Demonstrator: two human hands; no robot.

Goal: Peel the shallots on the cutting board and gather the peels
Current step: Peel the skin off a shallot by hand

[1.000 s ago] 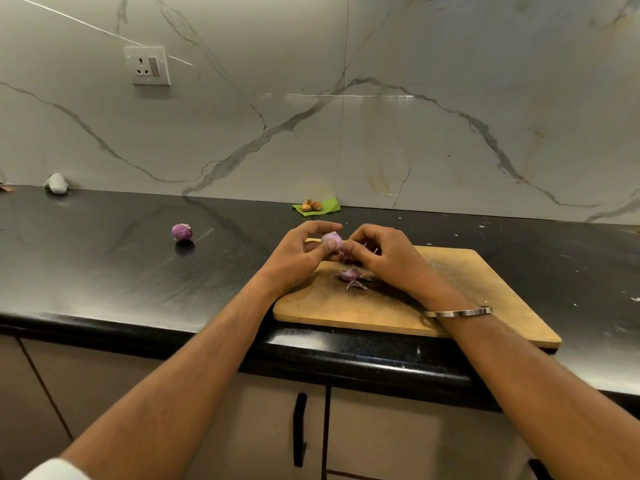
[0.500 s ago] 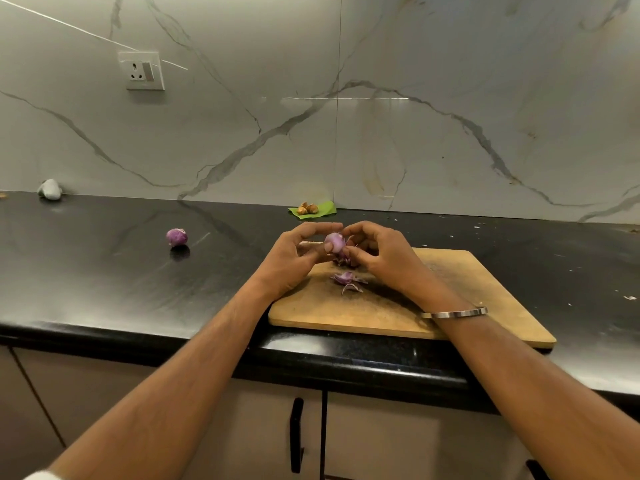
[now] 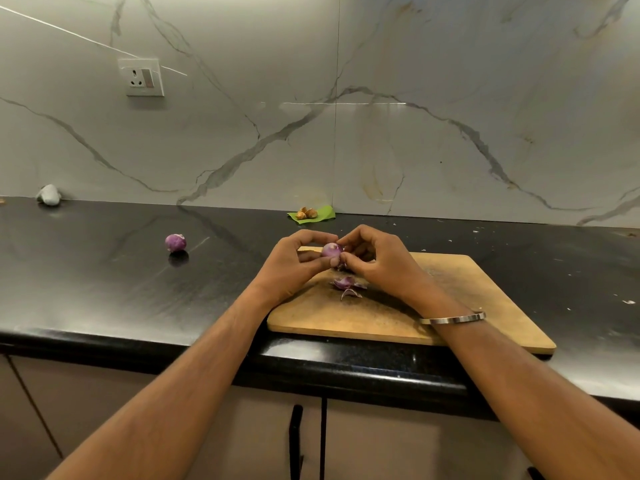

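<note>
Left hand (image 3: 294,263) pinches shallot (image 3: 331,250) above cutting board (image 3: 450,306). Right hand (image 3: 377,259) touches its right side, fingers curled on skin. Peels (image 3: 347,285) lie directly below, nearer.

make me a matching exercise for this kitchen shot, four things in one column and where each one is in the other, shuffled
Things:
1. shallot in hand
2. loose shallot
3. peels
4. green leaf

Places:
A. lying on the cutting board
B. by the backsplash, with small brown pieces on it
C. pinched between the left hand and right hand
D. alone on the black counter, left of the board

Pairs: 1-C, 2-D, 3-A, 4-B
</note>
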